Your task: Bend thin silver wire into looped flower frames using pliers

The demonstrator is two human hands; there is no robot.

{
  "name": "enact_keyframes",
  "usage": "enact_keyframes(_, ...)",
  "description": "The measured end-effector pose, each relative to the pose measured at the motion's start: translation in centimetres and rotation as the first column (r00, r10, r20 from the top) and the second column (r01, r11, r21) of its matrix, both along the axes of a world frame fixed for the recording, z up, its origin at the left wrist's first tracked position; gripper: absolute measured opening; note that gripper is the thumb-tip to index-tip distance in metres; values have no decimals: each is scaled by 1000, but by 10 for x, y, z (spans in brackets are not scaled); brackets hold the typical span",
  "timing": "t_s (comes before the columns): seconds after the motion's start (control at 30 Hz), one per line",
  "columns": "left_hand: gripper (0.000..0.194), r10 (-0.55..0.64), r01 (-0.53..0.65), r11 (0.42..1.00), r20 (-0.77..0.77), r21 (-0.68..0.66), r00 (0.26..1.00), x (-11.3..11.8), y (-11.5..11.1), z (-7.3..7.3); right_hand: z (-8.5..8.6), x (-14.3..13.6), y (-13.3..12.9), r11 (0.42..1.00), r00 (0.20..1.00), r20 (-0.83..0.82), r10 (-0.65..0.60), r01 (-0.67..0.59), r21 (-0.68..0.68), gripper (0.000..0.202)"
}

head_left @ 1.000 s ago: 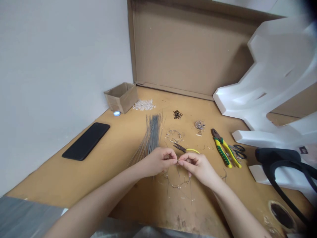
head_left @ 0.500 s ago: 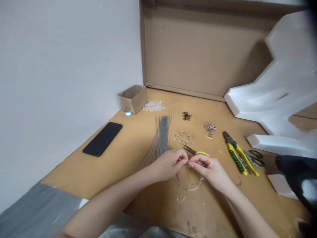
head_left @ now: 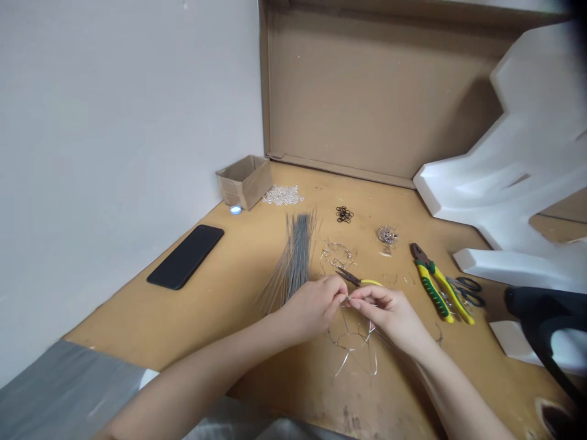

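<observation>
Standing here, I see both hands brought together over the near middle of the wooden table (head_left: 257,373), with a thin wire (head_left: 349,299) in the small gap between them. The left hand (head_left: 314,307) is curled, its thumb and forefinger pressed together at the wire's left end; the right hand (head_left: 391,313) pinches it from the right between thumb and finger. What matters is how that piece sits: it lies directly between the two sets of fingertips, its short visible stretch running roughly left to right, with neither hand clearly closer. Below the fingers, bent wires (head_left: 347,348) spread toward the near side; I can't tell whether all of them join the pinched piece. Just beyond the hands lie the small pliers (head_left: 351,277), their yellow handle partly hidden behind the right hand, while the grey wire bundle (head_left: 300,250) runs near to far, closer to the left hand. Compared with half a second ago, the fingertips still meet in much the same place, but the bent wires have swung around: a rounded curve then, now splayed, with two ends pointing to the near edge.
</observation>
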State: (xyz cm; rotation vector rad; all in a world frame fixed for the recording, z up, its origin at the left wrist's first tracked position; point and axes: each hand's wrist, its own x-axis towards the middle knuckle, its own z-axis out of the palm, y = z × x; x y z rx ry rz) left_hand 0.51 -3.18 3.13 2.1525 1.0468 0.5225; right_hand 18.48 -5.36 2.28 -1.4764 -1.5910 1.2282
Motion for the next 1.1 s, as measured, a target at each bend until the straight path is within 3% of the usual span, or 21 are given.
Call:
enact_keyframes(0.2,16,36,-36,999,0,40,999,0,0,-3,1,-5,-1,996,999,43,-32,28,86,27)
enact_keyframes(0.7,20,18,-3,996,-155,94,988,5,-5,-6,1,-7,1,996,995,-75,-69,65,-56,25)
enact_keyframes(1.1,19,61,-52,994,-90,101,994,4,-4,-8,4,-4,1,998,997,-25,-67,67,-9,26)
